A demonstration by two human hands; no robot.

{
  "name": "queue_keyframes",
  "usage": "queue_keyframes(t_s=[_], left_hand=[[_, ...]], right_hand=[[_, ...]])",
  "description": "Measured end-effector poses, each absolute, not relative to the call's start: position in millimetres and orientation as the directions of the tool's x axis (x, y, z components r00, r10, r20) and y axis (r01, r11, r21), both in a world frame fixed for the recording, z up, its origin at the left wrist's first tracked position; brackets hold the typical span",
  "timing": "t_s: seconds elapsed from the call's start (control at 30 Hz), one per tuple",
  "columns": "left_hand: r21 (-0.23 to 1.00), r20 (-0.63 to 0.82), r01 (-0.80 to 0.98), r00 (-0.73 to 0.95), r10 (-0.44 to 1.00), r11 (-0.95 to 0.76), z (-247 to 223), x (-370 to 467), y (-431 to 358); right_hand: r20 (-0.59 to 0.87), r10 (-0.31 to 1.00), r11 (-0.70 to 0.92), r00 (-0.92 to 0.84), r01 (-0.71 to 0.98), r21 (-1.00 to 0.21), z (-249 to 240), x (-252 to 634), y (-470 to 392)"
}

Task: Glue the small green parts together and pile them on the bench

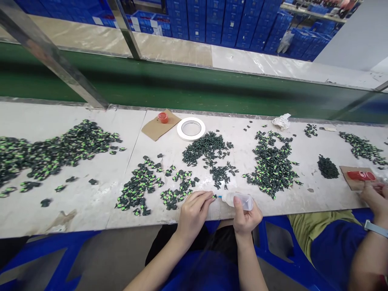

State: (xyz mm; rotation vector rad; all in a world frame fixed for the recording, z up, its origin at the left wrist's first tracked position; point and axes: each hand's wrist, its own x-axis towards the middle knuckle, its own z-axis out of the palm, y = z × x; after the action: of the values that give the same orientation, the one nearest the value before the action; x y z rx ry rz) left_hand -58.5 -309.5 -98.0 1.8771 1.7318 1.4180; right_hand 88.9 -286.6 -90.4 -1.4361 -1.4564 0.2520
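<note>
My right hand [246, 218] is wrapped round a clear squeeze bottle [244, 201] that lies nearly level, its thin blue tip pointing left. At that tip, the fingertips of my left hand [195, 208] pinch a small black-and-green part [215, 196]. Whether the tip touches the part I cannot tell. Just left of my left hand lies a loose pile of similar black-and-green parts [172, 196], with another pile [135, 194] beyond it. Above my hands is a heap of small dark pieces [203, 147]. A larger heap of black-and-green parts [273, 165] spreads to the right.
A white tape roll [183, 135] and a cardboard piece [154, 129] with a small red tub [163, 117] lie at the back. A long heap [60, 155] covers the left. At right, a co-worker's hand [374, 196] is by a red object [360, 175]. Crumpled tissue [281, 121] lies behind.
</note>
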Motion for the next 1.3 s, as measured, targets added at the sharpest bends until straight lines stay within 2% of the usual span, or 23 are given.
queue_keyframes(t_s=[0.27,0.5,0.8,1.0,1.3], left_hand=[[0.7,0.512,0.652,-0.172,0.842,-0.292,-97.2,-58.6,-308.5],[0.706,0.513,0.649,-0.192,0.837,-0.284,-98.8,-57.0,-308.3],[0.725,0.496,0.628,-0.191,0.847,-0.283,-100.6,-58.1,-308.4],[0.74,0.499,0.595,-0.173,0.849,-0.314,-99.7,-58.9,-307.6],[0.639,0.591,0.666,-0.105,0.799,-0.385,-97.1,-63.1,-305.5]], right_hand=[[0.56,0.806,0.358,0.193,0.593,-0.721,-87.5,88.9,-284.6],[0.541,0.816,0.345,0.204,0.579,-0.738,-86.3,89.9,-283.4],[0.436,0.843,0.228,0.315,0.525,-0.82,-92.0,88.3,-284.5],[0.278,0.776,0.184,0.566,0.218,-0.959,-85.8,95.7,-275.8],[0.154,0.89,0.086,0.429,0.173,-0.981,-83.2,104.4,-247.0]])
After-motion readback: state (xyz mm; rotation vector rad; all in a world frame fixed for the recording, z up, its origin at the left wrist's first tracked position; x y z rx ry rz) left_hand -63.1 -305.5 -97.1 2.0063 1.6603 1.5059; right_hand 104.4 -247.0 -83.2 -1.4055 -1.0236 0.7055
